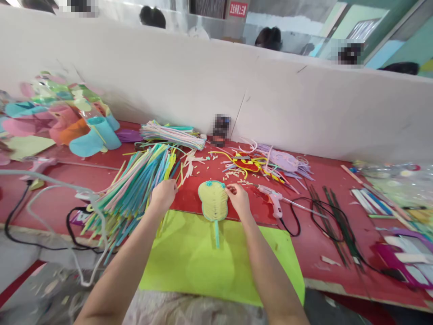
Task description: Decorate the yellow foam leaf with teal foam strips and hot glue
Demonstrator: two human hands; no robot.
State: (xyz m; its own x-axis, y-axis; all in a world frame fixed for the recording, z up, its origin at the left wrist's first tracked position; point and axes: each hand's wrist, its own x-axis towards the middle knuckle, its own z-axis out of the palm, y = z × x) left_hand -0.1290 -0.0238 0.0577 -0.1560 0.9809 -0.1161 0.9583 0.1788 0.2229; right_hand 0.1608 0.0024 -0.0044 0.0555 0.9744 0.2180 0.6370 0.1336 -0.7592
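Note:
A yellow pipe-cleaner fan [214, 201] with a teal rim and a teal handle lies flat before me, its handle over a lime-green sheet [189, 266]. Small teal curls sit along its top edge. At the fan's upper right, my right hand [237, 197] is closed in a pinch on the teal rim. My left hand [164, 195] is closed beside a large bundle of coloured pipe cleaners [138, 185], left of the fan and apart from it. Pale strands show near its fingertips; what it holds, if anything, I cannot make out.
A pink glue gun [273, 198] lies right of the fan, its black cord trailing right. Another glue gun [40, 166] rests far left. Yellow and purple pipe cleaners [267, 162] and clippings lie behind. Felt boots [96, 135] stand left; a white partition [169, 76] closes the back.

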